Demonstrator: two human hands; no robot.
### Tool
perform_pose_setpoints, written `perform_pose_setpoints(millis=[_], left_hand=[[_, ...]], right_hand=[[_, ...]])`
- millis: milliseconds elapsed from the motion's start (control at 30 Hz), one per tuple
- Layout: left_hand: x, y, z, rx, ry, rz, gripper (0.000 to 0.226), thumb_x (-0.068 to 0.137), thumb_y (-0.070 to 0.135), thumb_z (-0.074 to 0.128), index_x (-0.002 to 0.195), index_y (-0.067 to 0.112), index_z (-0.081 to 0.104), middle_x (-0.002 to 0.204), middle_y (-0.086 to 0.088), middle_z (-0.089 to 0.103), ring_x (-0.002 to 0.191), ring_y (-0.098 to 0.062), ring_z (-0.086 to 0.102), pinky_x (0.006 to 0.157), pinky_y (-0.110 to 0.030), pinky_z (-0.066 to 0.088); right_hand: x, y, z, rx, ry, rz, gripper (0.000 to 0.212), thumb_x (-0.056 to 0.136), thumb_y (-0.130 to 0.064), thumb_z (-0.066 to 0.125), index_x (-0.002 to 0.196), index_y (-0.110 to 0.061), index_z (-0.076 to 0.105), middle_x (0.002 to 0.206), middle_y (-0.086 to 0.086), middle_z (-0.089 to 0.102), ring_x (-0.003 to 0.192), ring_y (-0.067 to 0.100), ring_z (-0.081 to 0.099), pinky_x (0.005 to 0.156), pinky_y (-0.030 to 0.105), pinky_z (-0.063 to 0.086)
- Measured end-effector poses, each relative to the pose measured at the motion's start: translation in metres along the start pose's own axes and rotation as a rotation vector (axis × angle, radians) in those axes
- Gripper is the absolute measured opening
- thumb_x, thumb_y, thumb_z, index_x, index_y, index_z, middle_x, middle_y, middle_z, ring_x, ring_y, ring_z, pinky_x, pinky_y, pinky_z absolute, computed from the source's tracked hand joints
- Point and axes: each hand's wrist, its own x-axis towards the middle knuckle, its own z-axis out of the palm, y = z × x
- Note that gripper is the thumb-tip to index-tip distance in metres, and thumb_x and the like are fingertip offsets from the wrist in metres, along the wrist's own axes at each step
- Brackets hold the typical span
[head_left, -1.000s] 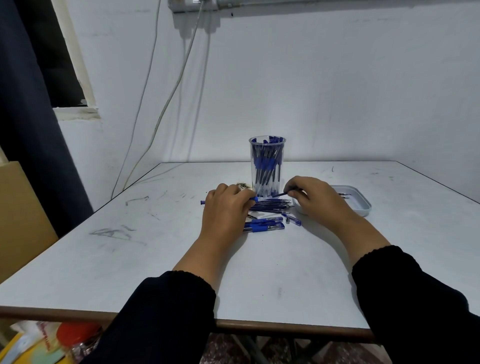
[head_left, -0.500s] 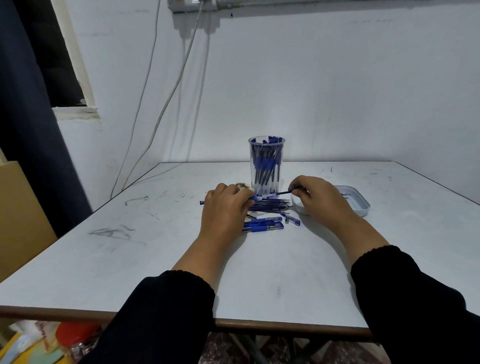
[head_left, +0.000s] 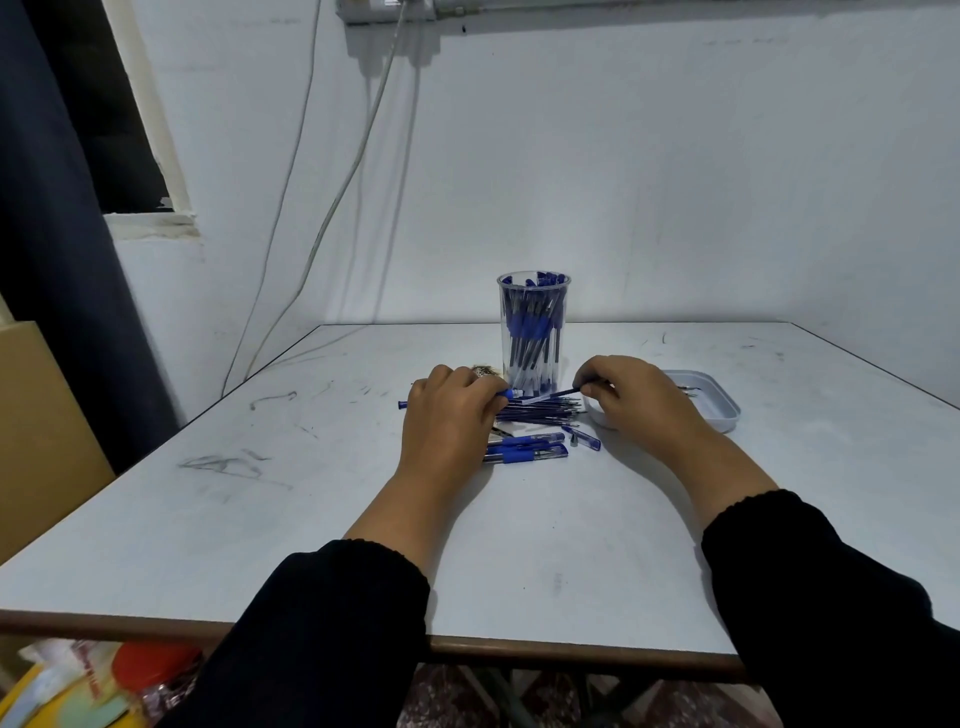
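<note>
My left hand grips a blue pen barrel whose end sticks out to the left. My right hand pinches a thin dark refill, its tip pointing at the barrel's open end. Both hands hover just above a pile of loose refills on the white table. Two assembled blue pens lie nearer to me, with a small pen part beside them. Behind the hands stands a clear cup full of blue pens.
A shallow grey tray with small parts sits right of my right hand. A small patterned object peeks out behind my left hand. Cables hang down the wall at the back left. Bags and a red-lidded jar are below the table's near edge.
My right hand has moved slightly left, bringing the refill closer to the barrel in my left hand. My left hand has stayed put.
</note>
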Motion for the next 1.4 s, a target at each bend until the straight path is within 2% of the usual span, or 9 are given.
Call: perform_pose_setpoints(millis=[233,867,1033,1400], left_hand=[[0.0,0.001,-0.001,-0.009,-0.017,0.002,0.008,0.084,0.015,0.069,0.091,0.016,0.071,0.077,-0.003,0.066,0.076,-0.029,0.053,0.069,-0.033,0.032],[0.0,-0.001,0.0,0.0,-0.023,-0.007,0.007,0.084,0.015,0.069,0.091,0.016,0.071,0.078,-0.002,0.065,0.077,-0.029,0.053,0.068,-0.033,0.032],[0.0,0.0,0.0,-0.009,-0.015,-0.001,0.007,0.083,0.014,0.069,0.089,0.017,0.071,0.076,-0.002,0.064,0.075,-0.029,0.052,0.067,-0.033,0.033],[0.0,0.0,-0.001,-0.009,-0.021,-0.008,0.008,0.083,0.015,0.07,0.091,0.017,0.071,0.078,-0.002,0.066,0.077,-0.029,0.054,0.067,-0.036,0.037]], right_hand=[[0.002,0.005,0.002,-0.005,0.04,0.022,0.016,0.097,-0.016,0.051,0.097,-0.023,0.066,0.093,-0.008,0.065,0.089,0.013,0.056,0.075,0.031,0.044],[0.0,-0.001,-0.001,0.044,0.02,0.009,0.017,0.096,-0.013,0.051,0.097,-0.02,0.067,0.095,-0.006,0.066,0.09,0.013,0.056,0.078,0.032,0.046],[0.0,0.0,0.0,0.032,0.044,0.027,0.016,0.096,-0.014,0.052,0.098,-0.02,0.067,0.095,-0.005,0.066,0.089,0.014,0.056,0.074,0.031,0.043],[-0.002,-0.007,-0.003,0.055,0.016,0.012,0.016,0.096,-0.012,0.053,0.099,-0.016,0.068,0.098,-0.003,0.067,0.093,0.015,0.056,0.079,0.03,0.043]])
